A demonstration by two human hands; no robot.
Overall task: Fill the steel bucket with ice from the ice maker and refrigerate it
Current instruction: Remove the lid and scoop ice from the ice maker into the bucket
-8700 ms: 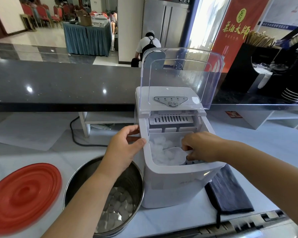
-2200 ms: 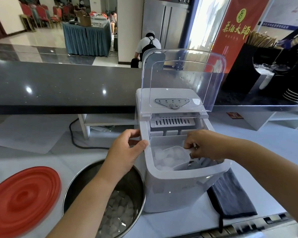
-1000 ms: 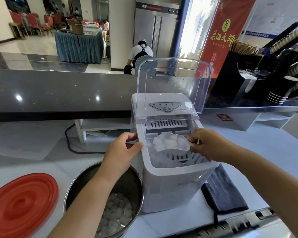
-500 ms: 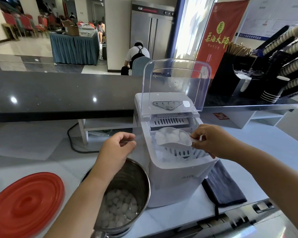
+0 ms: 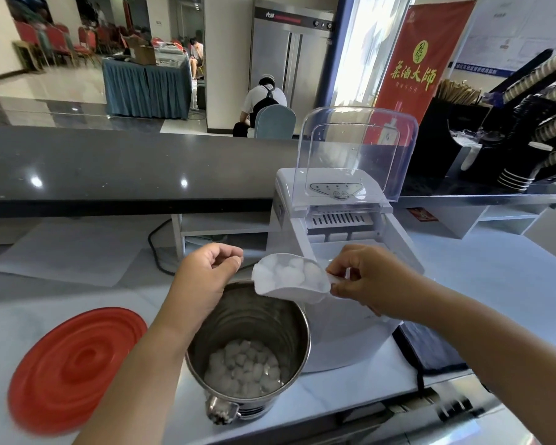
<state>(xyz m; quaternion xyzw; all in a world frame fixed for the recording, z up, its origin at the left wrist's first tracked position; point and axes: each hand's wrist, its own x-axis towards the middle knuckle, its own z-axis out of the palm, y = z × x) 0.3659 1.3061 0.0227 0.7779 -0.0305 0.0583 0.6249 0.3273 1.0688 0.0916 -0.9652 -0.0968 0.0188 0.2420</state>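
The steel bucket (image 5: 289,329) stands on the white counter in front of me, with a layer of ice cubes (image 5: 243,369) on its bottom. My right hand (image 5: 371,281) pinches the handle of a clear plastic scoop (image 5: 291,279) heaped with ice, held just above the bucket's far right rim. My left hand (image 5: 206,273) hovers over the bucket's far left rim, fingers loosely curled and holding nothing; its forearm hides the left rim. The white ice maker (image 5: 341,226) sits right behind the bucket with its clear lid (image 5: 357,149) raised.
A red round lid (image 5: 74,364) lies on the counter at the left. A dark cloth (image 5: 430,351) lies to the right of the ice maker. A black cable (image 5: 156,248) runs behind. Cup stacks (image 5: 540,123) stand on the raised dark bar top at the right.
My right hand lifted the ice-filled scoop out of the ice maker and carried it left over the bucket. My left hand came off the ice maker's edge.
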